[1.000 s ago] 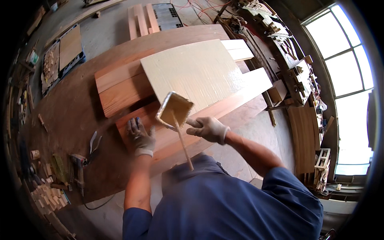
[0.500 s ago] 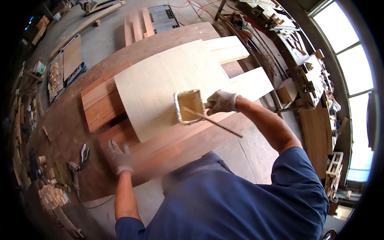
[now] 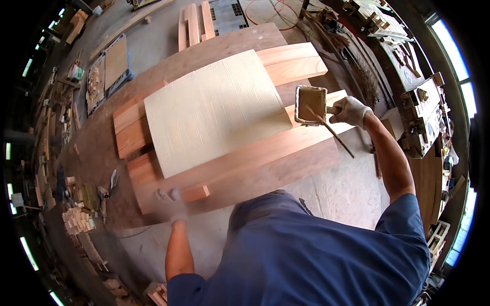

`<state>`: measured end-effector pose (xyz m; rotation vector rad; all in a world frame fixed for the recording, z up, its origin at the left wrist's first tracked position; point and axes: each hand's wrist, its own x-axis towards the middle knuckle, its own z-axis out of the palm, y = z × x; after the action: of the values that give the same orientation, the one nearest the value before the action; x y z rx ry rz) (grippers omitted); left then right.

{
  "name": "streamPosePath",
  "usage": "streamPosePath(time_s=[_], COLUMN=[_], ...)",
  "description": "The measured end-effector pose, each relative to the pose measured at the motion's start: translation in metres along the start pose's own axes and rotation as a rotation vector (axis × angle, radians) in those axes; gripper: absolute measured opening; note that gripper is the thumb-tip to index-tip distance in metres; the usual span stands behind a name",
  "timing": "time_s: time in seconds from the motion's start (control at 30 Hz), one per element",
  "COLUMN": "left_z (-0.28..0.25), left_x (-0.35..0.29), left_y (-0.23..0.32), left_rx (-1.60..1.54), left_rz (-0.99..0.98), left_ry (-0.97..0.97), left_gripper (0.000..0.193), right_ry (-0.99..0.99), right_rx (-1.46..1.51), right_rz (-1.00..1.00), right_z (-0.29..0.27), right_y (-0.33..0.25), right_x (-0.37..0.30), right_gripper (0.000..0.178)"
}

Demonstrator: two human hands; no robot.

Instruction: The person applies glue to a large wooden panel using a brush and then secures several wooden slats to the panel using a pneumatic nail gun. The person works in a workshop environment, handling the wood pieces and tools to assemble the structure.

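The right hand (image 3: 349,110), in a pale glove, is closed around the short handle of a square tub (image 3: 315,97); no gap shows in the grip. The tub is held above the near plank (image 3: 265,148), at the end that projects past the right edge of the table (image 3: 301,160). A thin stick (image 3: 337,136) leans out of the tub, its free end pointing toward the person.

The left hand (image 3: 173,205), also gloved, is at the near edge of the table, toward the near left corner. It is blurred: finger spread and contact cannot be determined. Just beside it, to the right, is a short wood block (image 3: 196,194).

A cream panel (image 3: 214,115) with wavy streaks lies across the middle of the table. It rests over the far planks (image 3: 293,64), which project past the right table edge, and borders the near plank. Small wood offcuts (image 3: 79,219) are heaped off the table's near left corner.
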<state>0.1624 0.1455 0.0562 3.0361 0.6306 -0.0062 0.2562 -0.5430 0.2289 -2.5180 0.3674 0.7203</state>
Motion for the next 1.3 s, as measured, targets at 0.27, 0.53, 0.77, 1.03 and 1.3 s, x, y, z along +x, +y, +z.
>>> streamPosePath(time_s=[0.27,0.53,0.77,1.03,1.3], left_z=[0.032,0.027,0.032,0.044,0.089], left_x=[0.006,-0.002,-0.007,-0.086,-0.238], left_y=[-0.017,-0.017,-0.01,0.052,0.138], left_rx=[-0.011,-0.081,-0.08,-0.12,0.713], left_rz=[0.085,0.041,-0.024,-0.12,-0.076], left_ry=[0.074,0.126,0.075,0.082,-0.5], left_gripper=[0.069,0.068,0.069,0.068,0.05], right_ry=[0.104,0.035,0.016,0.05,0.128], right_rx=[0.421,0.437,0.199,0.273,0.583], right_rz=[-0.112,-0.097,-0.081,-0.125,-0.173], right_z=[0.029,0.086,0.063,0.029,-0.013], right_y=[-0.033,-0.095,-0.06,0.066,0.191], right_x=[-0.003,0.031,0.017,-0.034,-0.089], right_gripper=[0.025,0.037,0.04,0.037,0.038])
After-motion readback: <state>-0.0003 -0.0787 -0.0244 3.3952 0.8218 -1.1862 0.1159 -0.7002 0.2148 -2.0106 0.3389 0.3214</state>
